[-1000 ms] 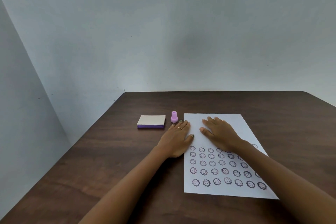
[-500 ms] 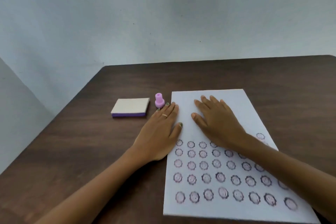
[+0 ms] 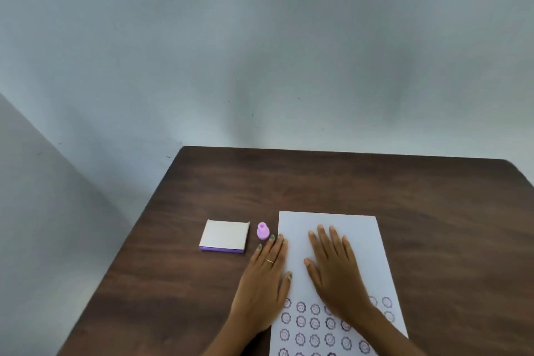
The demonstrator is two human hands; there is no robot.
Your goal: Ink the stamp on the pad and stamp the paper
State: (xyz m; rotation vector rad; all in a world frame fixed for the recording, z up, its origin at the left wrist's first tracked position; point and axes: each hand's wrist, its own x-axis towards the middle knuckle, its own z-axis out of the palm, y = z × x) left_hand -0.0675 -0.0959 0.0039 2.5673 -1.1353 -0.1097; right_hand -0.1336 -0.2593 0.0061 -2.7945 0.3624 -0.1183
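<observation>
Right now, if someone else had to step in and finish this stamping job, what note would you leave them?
Left hand: flat, open, empty, half on the paper's left edge, fingertips near the stamp.
Right hand: flat on the paper, open, empty.
Stamp: upright on the table, between the ink pad and the paper.
Ink pad: left of the stamp, looks closed.
Paper: near rows stamped, far part blank.
Left: open pad, ink stamp, fill the blank part.

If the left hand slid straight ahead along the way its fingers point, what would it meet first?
Most likely the pink stamp: the left hand lies flat, fingertips just short of its base. The ink pad sits further left, off that line.
</observation>
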